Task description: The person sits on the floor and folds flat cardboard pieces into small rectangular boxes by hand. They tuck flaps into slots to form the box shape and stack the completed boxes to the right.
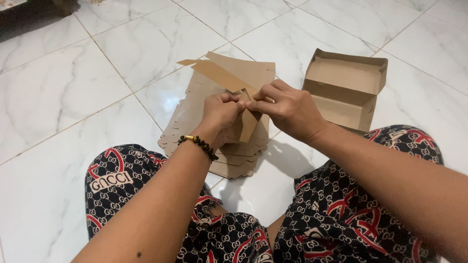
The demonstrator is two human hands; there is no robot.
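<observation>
Head view shows you sitting on a white marble floor (58, 97) with your knees apart, in dark patterned trousers (336, 219). Your left hand (220, 114) and your right hand (287, 109) meet above the floor between your knees, and both hold one brown cardboard piece (229, 78), partly folded. The left fingers are curled tight around the lower part of this piece; the right fingers (265, 95) pinch a flap near its top, thumb and forefinger close together. A long strip of the piece points up and to the left, away from your hands. On your left wrist there is a bracelet (200, 144) of dark beads with one gold bead.

Under the hands lies a stack of flat cardboard sheets (185, 124) with wavy edges (how many sheets, I cannot tell). To the right of the stack, just beside your right knee, an open cardboard box (348, 87) stands on the floor, its lid raised.
</observation>
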